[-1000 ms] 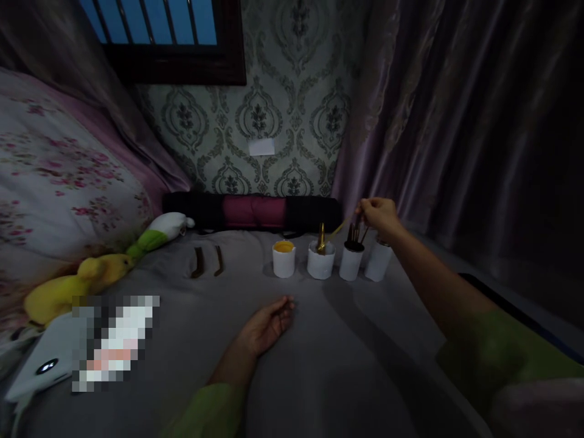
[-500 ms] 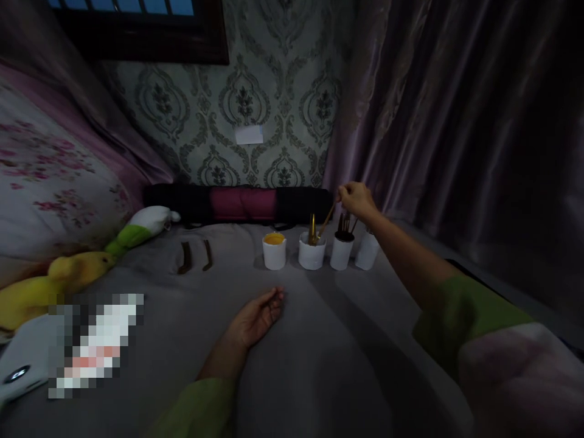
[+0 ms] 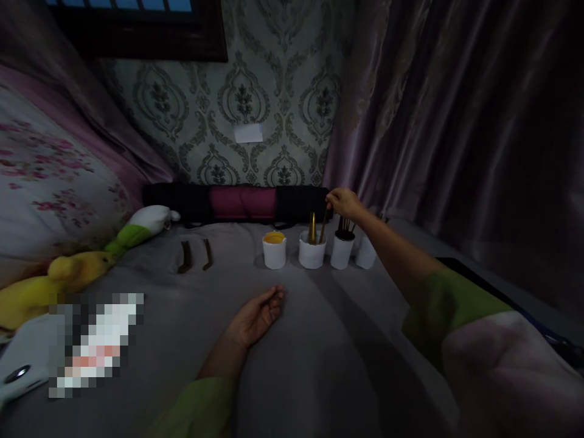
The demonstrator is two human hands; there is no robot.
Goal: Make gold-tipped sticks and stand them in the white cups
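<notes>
My right hand (image 3: 343, 202) pinches the top of a thin brown stick (image 3: 324, 225). The stick's lower end is inside a white cup (image 3: 312, 255), beside a gold-coloured pointed object (image 3: 312, 226) standing in it. Just right of that cup, a taller white cup (image 3: 342, 254) with a dark rim holds several thin brown sticks (image 3: 345, 224). Below the cups, my left hand (image 3: 260, 317) rests on the grey sheet, palm turned up, fingers loosely curled, nothing in it. Nearest to it is a white cup with yellow inside (image 3: 274, 252).
Another white container (image 3: 365, 253) stands at the row's right end, partly behind my forearm. Two dark curved pieces (image 3: 184, 258) lie left of the cups. Plush toys (image 3: 82, 271) line the left side. A black and maroon roll (image 3: 244, 202) lies along the wall.
My right hand has moved slightly left and down, bringing the stick more upright in the cup. My left hand has stayed where it was.
</notes>
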